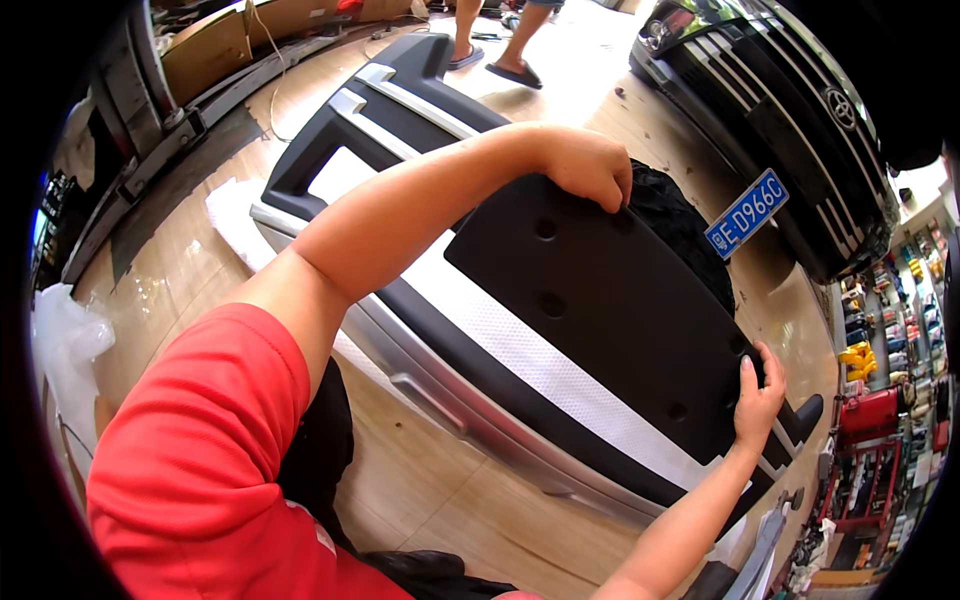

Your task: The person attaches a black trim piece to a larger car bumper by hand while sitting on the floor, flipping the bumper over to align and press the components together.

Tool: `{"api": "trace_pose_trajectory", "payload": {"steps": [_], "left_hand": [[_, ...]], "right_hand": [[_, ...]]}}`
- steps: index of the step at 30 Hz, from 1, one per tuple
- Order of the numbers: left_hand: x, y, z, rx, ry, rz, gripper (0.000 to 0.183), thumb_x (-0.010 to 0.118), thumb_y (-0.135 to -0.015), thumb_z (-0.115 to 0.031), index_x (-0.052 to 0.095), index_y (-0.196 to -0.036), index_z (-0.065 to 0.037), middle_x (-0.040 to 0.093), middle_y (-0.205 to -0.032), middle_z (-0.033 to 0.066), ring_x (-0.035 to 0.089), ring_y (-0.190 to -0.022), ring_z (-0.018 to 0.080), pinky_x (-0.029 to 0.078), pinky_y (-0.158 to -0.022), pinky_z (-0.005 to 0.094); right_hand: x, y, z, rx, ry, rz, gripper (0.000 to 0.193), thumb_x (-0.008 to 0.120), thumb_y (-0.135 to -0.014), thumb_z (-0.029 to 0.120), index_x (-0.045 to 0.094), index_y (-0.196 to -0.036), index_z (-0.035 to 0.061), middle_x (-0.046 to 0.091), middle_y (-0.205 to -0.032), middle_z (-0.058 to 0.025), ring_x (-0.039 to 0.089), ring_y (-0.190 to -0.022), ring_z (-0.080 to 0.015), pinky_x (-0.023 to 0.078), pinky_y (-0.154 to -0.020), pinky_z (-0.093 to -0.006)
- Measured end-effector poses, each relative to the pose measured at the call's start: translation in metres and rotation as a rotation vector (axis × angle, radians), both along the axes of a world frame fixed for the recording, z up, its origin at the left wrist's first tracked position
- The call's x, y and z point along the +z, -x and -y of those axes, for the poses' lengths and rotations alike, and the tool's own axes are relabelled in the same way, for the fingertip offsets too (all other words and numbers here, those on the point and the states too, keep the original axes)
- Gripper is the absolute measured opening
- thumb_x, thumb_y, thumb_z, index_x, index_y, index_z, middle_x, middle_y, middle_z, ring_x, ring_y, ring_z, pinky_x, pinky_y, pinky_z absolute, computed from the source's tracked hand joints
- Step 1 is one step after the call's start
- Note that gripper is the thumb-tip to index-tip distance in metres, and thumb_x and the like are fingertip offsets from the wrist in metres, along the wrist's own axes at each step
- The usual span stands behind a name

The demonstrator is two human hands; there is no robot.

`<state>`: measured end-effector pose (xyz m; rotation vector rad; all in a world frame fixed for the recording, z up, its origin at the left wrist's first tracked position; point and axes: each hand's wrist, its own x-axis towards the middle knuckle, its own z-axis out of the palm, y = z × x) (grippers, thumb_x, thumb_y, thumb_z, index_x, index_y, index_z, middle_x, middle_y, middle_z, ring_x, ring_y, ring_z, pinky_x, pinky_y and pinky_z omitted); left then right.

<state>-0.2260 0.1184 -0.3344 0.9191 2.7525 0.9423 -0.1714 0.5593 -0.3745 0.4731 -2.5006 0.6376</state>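
My left hand point(590, 172) is closed over the far edge of a flat black panel point(590, 310) with several round recesses in its face. At the panel's right end my right hand point(760, 400) grips the rim, thumb on top and the other fingers mostly out of sight past the edge. Under the panel lies a large black and silver car body part, which looks like a bumper point(430, 395). A strip of white textured sheet point(540, 375) shows between the two. My left forearm hides part of the bumper.
Crumpled black material point(665, 205) lies beyond the panel. A dark car point(760, 110) stands at the far right, near shelves of goods point(890, 310). Another person's feet in slippers point(515, 72) are at the back. Clear plastic wrapping point(70, 345) hangs at left.
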Motion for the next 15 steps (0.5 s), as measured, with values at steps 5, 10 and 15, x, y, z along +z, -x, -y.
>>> {"api": "trace_pose_trajectory", "payload": {"steps": [5,10,15], "left_hand": [[-0.001,-0.003,0.002,0.004,0.0,-0.049,0.035,0.066,-0.089,-0.026,0.074,-0.112,-0.001,0.075,-0.1,0.0149,0.069,-0.093,0.0241,0.052,-0.087,0.0349],[-0.004,0.001,0.003,0.008,0.001,-0.056,0.034,0.064,-0.094,-0.028,0.074,-0.111,0.0,0.075,-0.1,0.0143,0.069,-0.092,0.0233,0.052,-0.087,0.035],[-0.006,0.004,0.003,0.003,0.011,-0.083,0.033,0.064,-0.095,-0.027,0.074,-0.111,0.0,0.075,-0.098,0.0139,0.069,-0.091,0.0233,0.052,-0.085,0.0353]], "right_hand": [[-0.002,0.0,0.001,0.009,-0.01,-0.001,0.032,0.067,-0.092,0.017,0.067,-0.118,-0.0015,0.068,-0.119,-0.0172,0.058,-0.116,-0.0351,0.04,-0.106,-0.0441],[-0.007,0.003,0.002,0.018,-0.102,-0.097,0.035,0.065,-0.094,0.019,0.065,-0.121,-0.0032,0.066,-0.121,-0.0189,0.057,-0.117,-0.0379,0.039,-0.107,-0.0456],[-0.016,0.003,0.002,-0.031,-0.252,-0.214,0.038,0.059,-0.098,0.022,0.061,-0.128,-0.0019,0.063,-0.127,-0.0193,0.054,-0.121,-0.0388,0.036,-0.109,-0.048]]}}
